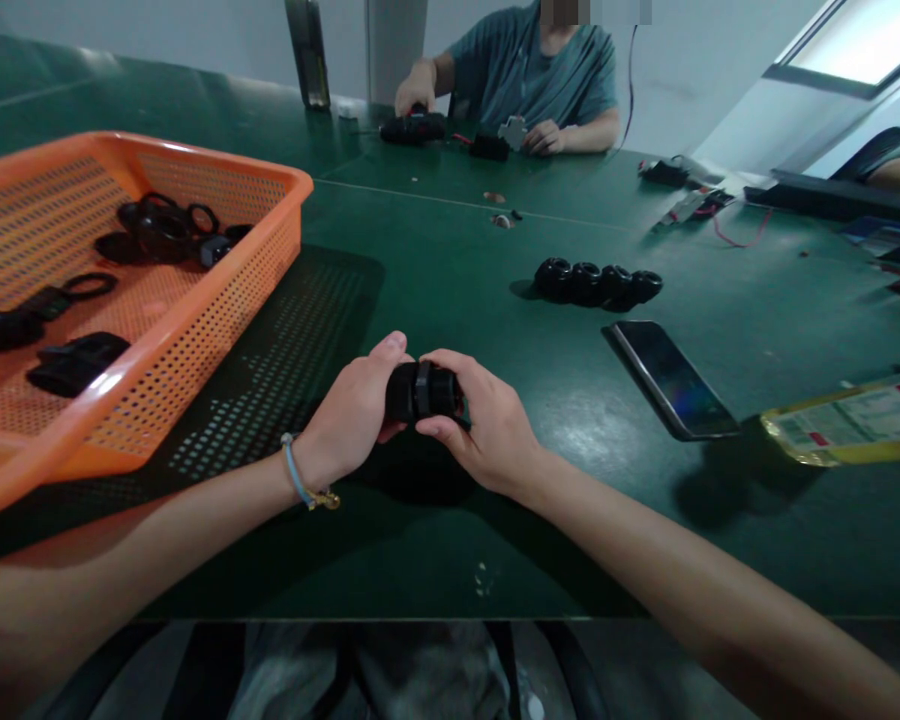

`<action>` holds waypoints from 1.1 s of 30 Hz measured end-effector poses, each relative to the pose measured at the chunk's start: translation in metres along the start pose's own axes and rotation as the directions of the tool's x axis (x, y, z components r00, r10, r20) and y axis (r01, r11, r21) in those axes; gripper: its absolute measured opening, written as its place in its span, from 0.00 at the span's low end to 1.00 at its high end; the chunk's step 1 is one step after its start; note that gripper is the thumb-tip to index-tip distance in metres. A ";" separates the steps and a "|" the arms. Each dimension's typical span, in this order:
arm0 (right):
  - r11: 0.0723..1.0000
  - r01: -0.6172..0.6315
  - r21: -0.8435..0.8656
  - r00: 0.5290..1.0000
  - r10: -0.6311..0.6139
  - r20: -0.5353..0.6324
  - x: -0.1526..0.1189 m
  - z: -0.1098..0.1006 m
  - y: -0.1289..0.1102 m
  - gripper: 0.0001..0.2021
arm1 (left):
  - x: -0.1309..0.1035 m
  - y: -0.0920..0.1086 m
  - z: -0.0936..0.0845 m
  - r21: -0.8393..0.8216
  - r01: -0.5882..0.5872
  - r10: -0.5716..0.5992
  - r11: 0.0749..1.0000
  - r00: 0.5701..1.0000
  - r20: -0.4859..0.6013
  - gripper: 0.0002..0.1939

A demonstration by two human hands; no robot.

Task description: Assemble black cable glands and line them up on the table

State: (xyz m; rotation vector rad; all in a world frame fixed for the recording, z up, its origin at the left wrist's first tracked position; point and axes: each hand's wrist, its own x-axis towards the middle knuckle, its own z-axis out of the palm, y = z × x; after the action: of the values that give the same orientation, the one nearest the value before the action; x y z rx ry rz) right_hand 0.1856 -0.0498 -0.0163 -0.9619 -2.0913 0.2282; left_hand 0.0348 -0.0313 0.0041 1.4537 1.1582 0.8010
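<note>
Black fitting [423, 391], between your hands | orange basket [199, 345] at ten o'clock, black parts [586, 284] at two, phone [673, 378] at three | left hand [354, 408], right hand [493, 420] face each other, fingers gripping it

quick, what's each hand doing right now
Left hand: closed, holding one end of a black fitting.
Right hand: closed, holding the fitting's other end.

Black fitting [422, 391] (between fingers [456, 362])

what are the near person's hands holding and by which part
A black cylindrical part, held by its ends: the left hand grips one end, the right hand the other.
</note>
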 end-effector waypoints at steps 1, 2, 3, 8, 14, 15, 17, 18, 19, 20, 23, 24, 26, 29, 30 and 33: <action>1.000 0.026 -0.010 1.000 -0.026 0.004 0.000 0.000 0.001 0.23 | 0.000 -0.001 0.000 -0.035 0.029 -0.028 0.999 0.999 0.021 0.28; 0.999 0.044 -0.014 0.999 -0.044 0.006 0.000 0.000 0.001 0.22 | 0.000 -0.001 0.000 -0.047 0.044 -0.043 0.998 0.999 0.026 0.29; 0.998 0.054 -0.015 0.999 -0.054 0.006 0.000 0.000 0.002 0.22 | 0.000 -0.001 0.000 -0.044 0.050 -0.050 0.998 0.999 0.015 0.29; 1.000 0.028 0.003 0.999 -0.028 0.033 -0.003 0.003 0.001 0.22 | 0.000 -0.001 -0.002 0.194 -0.050 0.068 0.980 0.994 -0.088 0.28; 0.976 -0.180 0.122 0.982 0.171 0.080 -0.002 0.007 -0.007 0.18 | 0.000 0.003 -0.006 0.536 -0.123 0.235 0.835 0.961 -0.145 0.20; 0.961 -0.234 0.147 0.971 0.222 0.090 -0.002 0.007 -0.009 0.17 | 0.000 0.004 -0.006 0.569 -0.111 0.235 0.815 0.960 -0.149 0.21; 0.921 -0.338 0.196 0.940 0.320 0.117 -0.002 0.008 -0.014 0.16 | -0.001 0.006 -0.005 0.598 -0.089 0.228 0.797 0.960 -0.162 0.23; 0.894 -0.390 0.222 0.920 0.369 0.131 -0.001 0.009 -0.017 0.15 | 0.000 0.006 -0.005 0.602 -0.085 0.227 0.794 0.960 -0.164 0.24; 0.862 -0.440 0.250 0.898 0.417 0.144 -0.001 0.009 -0.019 0.15 | 0.000 0.005 -0.005 0.611 -0.087 0.233 0.787 0.959 -0.163 0.24; 0.830 -0.483 0.280 0.876 0.457 0.154 -0.001 0.010 -0.021 0.15 | 0.000 0.005 -0.004 0.626 -0.094 0.245 0.774 0.956 -0.159 0.25; 0.752 -0.547 0.368 0.835 0.525 0.167 -0.002 0.011 -0.023 0.15 | 0.001 0.002 -0.004 0.690 -0.128 0.302 0.713 0.943 -0.137 0.27; 0.731 -0.553 0.400 0.829 0.533 0.172 -0.002 0.011 -0.023 0.15 | 0.001 0.001 -0.005 0.709 -0.142 0.323 0.690 0.938 -0.126 0.28; 0.687 -0.562 0.460 0.818 0.543 0.188 -0.002 0.011 -0.023 0.14 | 0.002 0.000 -0.006 0.739 -0.172 0.356 0.651 0.929 -0.097 0.29; 0.631 -0.576 0.520 0.803 0.556 0.215 -0.003 0.012 -0.024 0.16 | 0.001 0.000 -0.007 0.788 -0.203 0.397 0.582 0.916 -0.057 0.30; 0.615 -0.581 0.533 0.798 0.561 0.222 -0.003 0.012 -0.025 0.16 | 0.000 0.001 -0.008 0.807 -0.212 0.408 0.552 0.912 -0.039 0.30; 0.607 -0.584 0.539 0.792 0.571 0.216 -0.002 0.013 -0.025 0.17 | -0.001 0.002 -0.008 0.828 -0.237 0.428 0.508 0.904 -0.003 0.28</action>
State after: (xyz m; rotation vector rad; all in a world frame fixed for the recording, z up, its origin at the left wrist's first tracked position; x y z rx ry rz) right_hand 0.1631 -0.0666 -0.0145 -1.2042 -1.4815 1.1602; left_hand 0.0278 -0.0291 0.0082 2.4944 1.5389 0.7045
